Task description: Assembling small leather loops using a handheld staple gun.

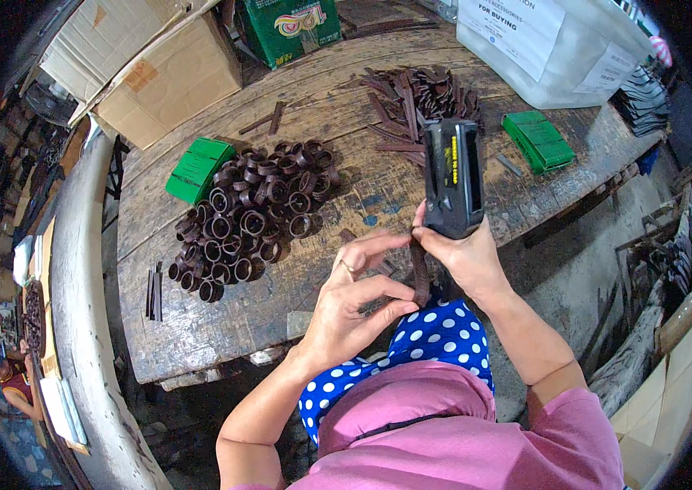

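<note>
My right hand is closed around the lower end of a black stapler with yellow lettering, held upright over the table's near edge. Just below it, a dark brown strip curves down between my two hands. The fingers of my left hand, one wearing a ring, pinch the strip's lower end, and its upper end sits near my right thumb. A large heap of brown rings, made of similar strips, lies left of my hands. Beyond the stapler is a pile of loose flat brown strips.
The worn wooden table carries a green box by the rings and another green box at right. Cardboard boxes stand far left, a translucent plastic bin far right. A person is visible at the far left.
</note>
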Available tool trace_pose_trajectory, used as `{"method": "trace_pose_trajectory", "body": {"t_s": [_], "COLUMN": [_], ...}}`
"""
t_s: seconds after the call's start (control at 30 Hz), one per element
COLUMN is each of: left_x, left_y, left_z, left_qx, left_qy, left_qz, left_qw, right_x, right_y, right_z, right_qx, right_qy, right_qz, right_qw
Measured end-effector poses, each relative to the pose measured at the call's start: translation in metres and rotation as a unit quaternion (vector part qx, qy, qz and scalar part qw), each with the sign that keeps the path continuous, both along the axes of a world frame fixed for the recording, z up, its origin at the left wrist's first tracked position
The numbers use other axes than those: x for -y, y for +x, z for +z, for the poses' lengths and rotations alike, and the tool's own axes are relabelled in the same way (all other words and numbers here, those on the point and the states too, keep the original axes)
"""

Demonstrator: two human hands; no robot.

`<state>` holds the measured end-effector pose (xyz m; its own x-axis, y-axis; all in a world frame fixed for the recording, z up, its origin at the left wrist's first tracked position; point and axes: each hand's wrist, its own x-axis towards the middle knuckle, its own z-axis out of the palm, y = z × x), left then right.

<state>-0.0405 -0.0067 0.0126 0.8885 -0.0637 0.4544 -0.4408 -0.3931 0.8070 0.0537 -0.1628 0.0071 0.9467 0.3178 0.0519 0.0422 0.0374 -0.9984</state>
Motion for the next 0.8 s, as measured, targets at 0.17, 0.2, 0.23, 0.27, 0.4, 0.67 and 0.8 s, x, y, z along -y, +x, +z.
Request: {"method": "trace_pose_trajectory", "body": {"t_s": [0.17, 0.2, 0.23, 0.27, 0.4, 0.67, 0.8], "left_x": [-0.004, -0.004, -0.004, -0.007, -0.02, -0.02, -0.018], "left_y": [0.008, 0.009, 0.011, 0.014, 0.026, 0.03, 0.028], "left_z": [0.01, 0.009, 0.01, 0.005, 0.003, -0.008, -0.011], "left_qx": [0.014, -0.031, -0.074, -0.149, -0.265, -0.298, -0.313], "left_qy": [0.032, -0.053, -0.136, -0.229, -0.359, -0.425, -0.437], "left_qz": [-0.035, 0.013, 0.062, 0.095, 0.072, 0.041, 0.034], "left_qw": [0.999, 0.998, 0.986, 0.957, 0.892, 0.854, 0.842], "right_x": [0.002, 0.001, 0.002, 0.005, 0.009, 0.008, 0.004], "right_y": [-0.005, -0.008, -0.01, -0.012, -0.016, -0.013, -0.018], "right_z": [-0.008, -0.01, -0.008, -0.004, -0.003, -0.004, -0.006], "right_qx": [0.013, 0.037, 0.038, 0.051, 0.094, 0.23, 0.177], "right_qy": [-0.054, -0.027, -0.026, -0.029, 0.041, 0.031, 0.04], "right_qz": [0.041, 0.031, 0.033, 0.042, 0.112, 0.156, 0.14], "right_qw": [0.998, 0.998, 0.998, 0.997, 0.988, 0.96, 0.973]}}
